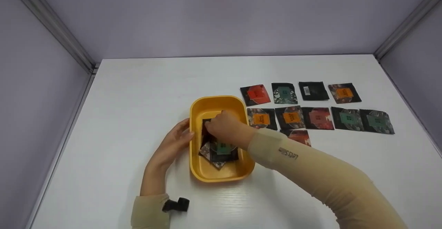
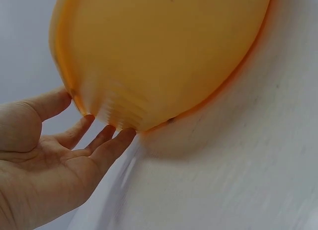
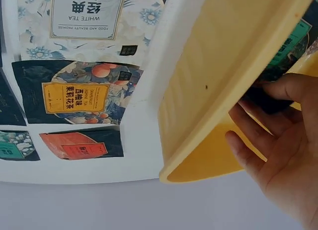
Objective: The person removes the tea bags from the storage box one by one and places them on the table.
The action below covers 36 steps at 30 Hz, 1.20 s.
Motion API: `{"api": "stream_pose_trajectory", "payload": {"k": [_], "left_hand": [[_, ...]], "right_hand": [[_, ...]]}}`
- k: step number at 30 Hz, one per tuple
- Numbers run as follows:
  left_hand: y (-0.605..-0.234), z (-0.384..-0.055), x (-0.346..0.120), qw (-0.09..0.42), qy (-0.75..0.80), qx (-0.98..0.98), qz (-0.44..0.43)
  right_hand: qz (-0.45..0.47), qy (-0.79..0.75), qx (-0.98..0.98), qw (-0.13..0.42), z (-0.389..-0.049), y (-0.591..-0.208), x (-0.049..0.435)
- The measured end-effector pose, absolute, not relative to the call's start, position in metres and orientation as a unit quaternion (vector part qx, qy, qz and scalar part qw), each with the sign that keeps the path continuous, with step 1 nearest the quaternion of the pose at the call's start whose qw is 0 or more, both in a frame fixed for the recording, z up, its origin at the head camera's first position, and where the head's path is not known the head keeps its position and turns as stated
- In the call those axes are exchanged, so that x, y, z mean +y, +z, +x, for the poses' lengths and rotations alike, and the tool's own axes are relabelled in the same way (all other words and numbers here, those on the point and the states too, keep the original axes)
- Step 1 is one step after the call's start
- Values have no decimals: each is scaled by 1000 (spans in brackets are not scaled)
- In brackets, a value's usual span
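Note:
A yellow plastic tub [image 1: 221,177] stands on the table with several dark tea sachets [image 1: 223,154] lying overlapped inside, one with a green label. Reaching into it, my right hand [image 1: 224,127] pinches a dark tea sachet [image 3: 271,102] between thumb and fingers. That sachet's label is hidden by the hand. My left hand [image 1: 174,142] is at the tub's left side. In the left wrist view, the fingertips [image 2: 130,132] and thumb of the left hand touch the tub's outer wall, fingers fairly straight.
To the tub's right, tea sachets lie in rows: a red-labelled one [image 1: 256,94], a black one with a barcode [image 1: 313,91], orange-labelled ones [image 1: 344,93] and green-labelled ones [image 1: 377,121]. A white tea packet [image 3: 89,21] shows in the right wrist view. My right sleeve covers part of the table.

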<state>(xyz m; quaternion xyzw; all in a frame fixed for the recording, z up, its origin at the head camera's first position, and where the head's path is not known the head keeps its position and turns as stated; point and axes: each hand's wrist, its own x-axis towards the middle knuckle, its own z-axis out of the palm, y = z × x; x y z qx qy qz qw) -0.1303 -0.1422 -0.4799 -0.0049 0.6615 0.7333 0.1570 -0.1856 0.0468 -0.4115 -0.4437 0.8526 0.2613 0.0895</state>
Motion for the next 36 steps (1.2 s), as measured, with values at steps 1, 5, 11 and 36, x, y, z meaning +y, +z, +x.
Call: {"api": "stream_pose_trajectory", "payload": {"k": [1, 5, 11, 36], "left_hand": [[-480, -130, -143, 156, 734, 661, -5], [-480, -130, -144, 156, 737, 657, -5], [-480, -130, -145, 158, 739, 655, -6], [-481, -131, -140, 152, 729, 667, -14]], "right_hand": [[-441, 252, 857, 87, -187, -410, 47], [-434, 194, 876, 78, -191, -400, 51], [-436, 155, 885, 51, -190, -391, 59], [-480, -113, 849, -189, -128, -392, 213]]}}
